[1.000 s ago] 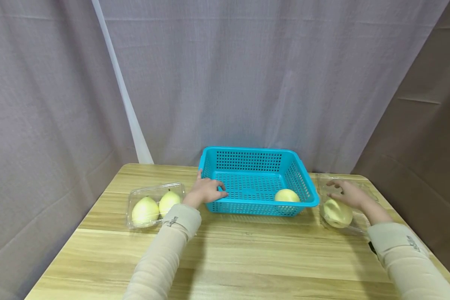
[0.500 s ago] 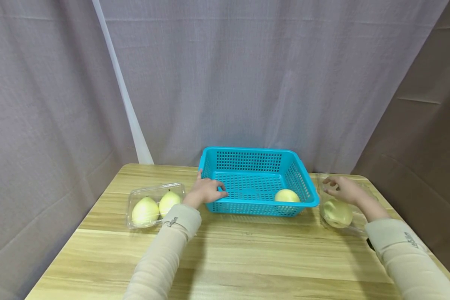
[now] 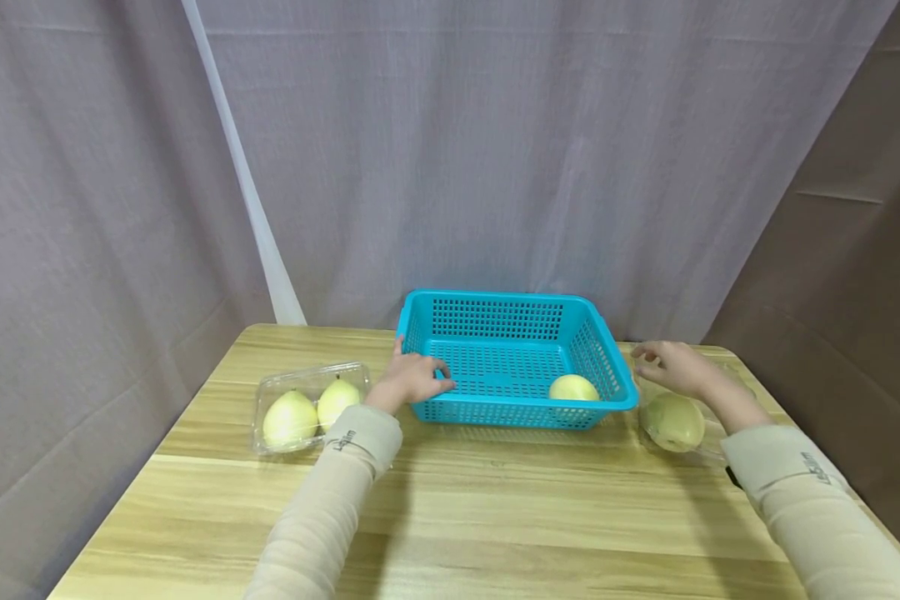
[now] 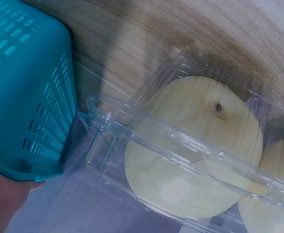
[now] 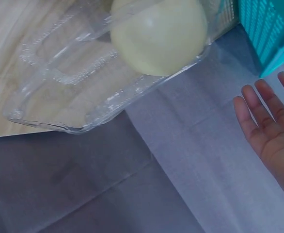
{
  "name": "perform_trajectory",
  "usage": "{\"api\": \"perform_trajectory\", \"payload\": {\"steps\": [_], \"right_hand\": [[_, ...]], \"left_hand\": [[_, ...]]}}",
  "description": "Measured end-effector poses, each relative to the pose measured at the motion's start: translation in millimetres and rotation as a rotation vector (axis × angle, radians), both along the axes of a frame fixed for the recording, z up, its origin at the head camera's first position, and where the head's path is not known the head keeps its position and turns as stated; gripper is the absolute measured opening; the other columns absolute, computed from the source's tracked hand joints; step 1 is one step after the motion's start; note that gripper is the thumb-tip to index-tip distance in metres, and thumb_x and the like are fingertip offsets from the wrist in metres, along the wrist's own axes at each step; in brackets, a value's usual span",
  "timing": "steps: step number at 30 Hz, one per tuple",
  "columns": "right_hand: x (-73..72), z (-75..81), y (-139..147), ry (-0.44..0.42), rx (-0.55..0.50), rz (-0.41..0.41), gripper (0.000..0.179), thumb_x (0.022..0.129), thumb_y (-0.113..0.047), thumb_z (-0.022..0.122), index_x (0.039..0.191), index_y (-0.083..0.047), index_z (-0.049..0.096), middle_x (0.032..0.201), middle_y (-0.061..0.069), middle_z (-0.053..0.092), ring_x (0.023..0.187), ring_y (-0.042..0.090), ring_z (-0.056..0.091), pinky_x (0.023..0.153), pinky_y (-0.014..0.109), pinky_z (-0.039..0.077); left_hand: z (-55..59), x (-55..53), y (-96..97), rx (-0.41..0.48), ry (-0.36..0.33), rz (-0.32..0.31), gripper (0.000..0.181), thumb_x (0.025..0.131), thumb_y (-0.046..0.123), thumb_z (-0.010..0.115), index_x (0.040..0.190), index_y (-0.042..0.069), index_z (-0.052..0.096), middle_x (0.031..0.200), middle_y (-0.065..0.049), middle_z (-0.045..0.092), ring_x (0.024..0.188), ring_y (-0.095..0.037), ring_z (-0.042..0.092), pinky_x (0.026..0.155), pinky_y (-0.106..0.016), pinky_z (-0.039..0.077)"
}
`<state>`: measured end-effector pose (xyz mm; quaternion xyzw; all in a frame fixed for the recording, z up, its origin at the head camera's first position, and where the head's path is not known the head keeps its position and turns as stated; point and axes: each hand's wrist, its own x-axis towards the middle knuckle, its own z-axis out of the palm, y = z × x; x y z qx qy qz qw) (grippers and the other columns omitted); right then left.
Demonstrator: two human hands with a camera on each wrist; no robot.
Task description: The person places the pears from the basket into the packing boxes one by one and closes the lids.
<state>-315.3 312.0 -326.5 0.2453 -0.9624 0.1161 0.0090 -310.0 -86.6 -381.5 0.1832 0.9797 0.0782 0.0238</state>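
My left hand (image 3: 411, 380) grips the left front rim of the blue plastic basket (image 3: 498, 413), its thumb over the inside. In the left wrist view part of this hand (image 4: 6, 196) shows at the basket's rim (image 4: 47, 173). My right hand (image 3: 673, 368) holds nothing and hovers beyond a pear (image 3: 672, 423) in a clear plastic box at the right. In the right wrist view the right hand's fingers (image 5: 268, 109) are extended, apart from that pear (image 5: 159, 36) and its clear box (image 5: 74, 75). Another pale yellow pear (image 3: 573, 388) lies in the basket's right front corner.
Left of the basket stands a second clear plastic box (image 3: 270, 385) with two pears (image 3: 291, 419) inside. Everything stands on a wooden table (image 3: 495, 508). Grey curtains (image 3: 495, 150) hang behind it, and a brown cloth (image 3: 832, 300) closes the right side.
My right hand has moved left, from over the right-hand box towards the basket's right rim. My left hand, the basket and the pears stay where they were.
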Motion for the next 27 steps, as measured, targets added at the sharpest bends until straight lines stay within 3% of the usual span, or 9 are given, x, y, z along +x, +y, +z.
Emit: {"api": "perform_trajectory", "payload": {"steps": [10, 17, 27], "right_hand": [[-2.5, 5.0, -16, 0.026, 0.003, 0.044, 0.031, 0.090, -0.012, 0.060, 0.110, 0.011, 0.061, 0.092, 0.022, 0.065, 0.084, 0.034, 0.062, 0.070, 0.047, 0.052], [-2.8, 7.2, -28, 0.050, 0.023, 0.070, 0.030, 0.089, -0.014, 0.061, 0.108, 0.009, 0.062, 0.100, 0.026, 0.064, 0.093, 0.042, 0.060, 0.076, 0.051, 0.052], [0.9, 5.3, -45, 0.056, 0.030, 0.108, 0.029, 0.088, -0.013, 0.062, 0.108, 0.008, 0.062, 0.098, 0.024, 0.062, 0.091, 0.039, 0.060, 0.073, 0.048, 0.052]], "left_hand": [[1.2, 1.0, 0.7, 0.001, -0.011, 0.016, 0.037, 0.092, 0.051, 0.047, 0.114, 0.028, 0.066, 0.091, 0.005, 0.071, 0.111, -0.022, 0.061, 0.117, -0.057, -0.001], [1.6, -0.4, 1.2, -0.011, -0.008, 0.017, 0.037, 0.092, 0.052, 0.047, 0.114, 0.029, 0.066, 0.090, 0.004, 0.071, 0.111, -0.022, 0.061, 0.117, -0.057, -0.001], [1.1, 0.2, 1.0, -0.012, -0.017, 0.018, 0.039, 0.092, 0.053, 0.047, 0.117, 0.028, 0.065, 0.095, 0.005, 0.072, 0.114, -0.023, 0.059, 0.117, -0.057, -0.003]]}}
